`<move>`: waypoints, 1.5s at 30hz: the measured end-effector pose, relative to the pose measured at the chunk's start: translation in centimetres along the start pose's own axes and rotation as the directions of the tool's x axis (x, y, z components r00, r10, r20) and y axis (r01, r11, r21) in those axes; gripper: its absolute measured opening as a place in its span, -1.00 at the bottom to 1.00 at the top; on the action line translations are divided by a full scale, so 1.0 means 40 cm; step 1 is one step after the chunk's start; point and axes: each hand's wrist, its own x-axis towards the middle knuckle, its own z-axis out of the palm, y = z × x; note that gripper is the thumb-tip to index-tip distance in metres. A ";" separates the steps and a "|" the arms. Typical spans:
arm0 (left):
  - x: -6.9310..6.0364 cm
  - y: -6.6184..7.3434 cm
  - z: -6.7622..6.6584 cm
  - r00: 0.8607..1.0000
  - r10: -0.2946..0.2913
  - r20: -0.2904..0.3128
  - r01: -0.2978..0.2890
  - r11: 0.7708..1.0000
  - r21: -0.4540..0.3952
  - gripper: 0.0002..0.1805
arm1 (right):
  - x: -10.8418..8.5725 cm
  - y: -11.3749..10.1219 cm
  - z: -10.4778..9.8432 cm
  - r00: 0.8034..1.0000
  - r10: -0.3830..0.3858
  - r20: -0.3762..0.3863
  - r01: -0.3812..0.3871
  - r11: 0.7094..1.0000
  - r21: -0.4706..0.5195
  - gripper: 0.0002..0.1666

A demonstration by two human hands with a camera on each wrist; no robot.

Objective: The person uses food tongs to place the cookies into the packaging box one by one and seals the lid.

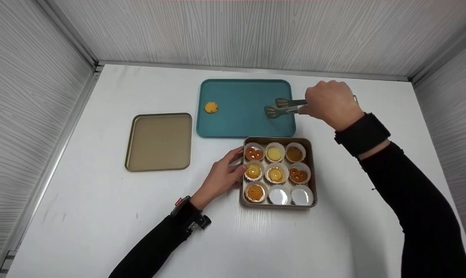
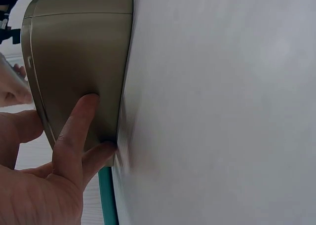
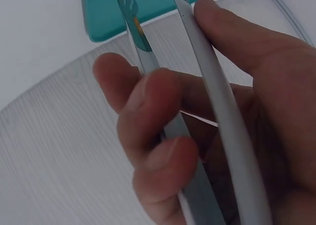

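A deep bronze-coloured tin (image 1: 279, 206) holds rows of white paper cups with assorted cookies, among them pretzel shapes, pale rounds and a swirl. Two cups at its near right show only shiny white insides. My left hand (image 1: 222, 173) holds the tin's left side, its thumb at the rim and its fingers (image 2: 74, 131) against the outer wall. My right hand (image 1: 331, 102) grips tongs (image 3: 224, 116) with dark green slotted heads, which stand slightly apart over the right part of a teal tray (image 1: 236, 125). One round cookie (image 1: 211, 107) lies at that tray's left.
A shallow bronze lid or tray (image 1: 159, 143) lies on the white table (image 1: 90, 208), left of the tin. The teal tray is directly behind the tin. Pale wood-grain panels (image 1: 233, 34) wall in the back and both sides.
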 end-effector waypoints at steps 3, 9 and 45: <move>-0.001 0.002 0.003 1.000 -0.008 0.001 0.008 1.000 -0.012 -0.32 | 0.022 -0.022 -0.030 1.000 -0.007 0.010 0.008 0.999 -0.043 -0.36; -0.008 0.008 0.003 1.000 -0.025 0.005 0.025 0.999 -0.033 -0.32 | 0.057 -0.051 -0.067 1.000 0.000 0.030 0.003 0.995 -0.099 -0.34; 0.001 0.005 0.008 1.000 -0.006 0.002 0.006 1.000 -0.022 -0.33 | 0.005 0.023 -0.017 0.986 -0.111 -0.122 0.099 0.990 -0.105 -0.40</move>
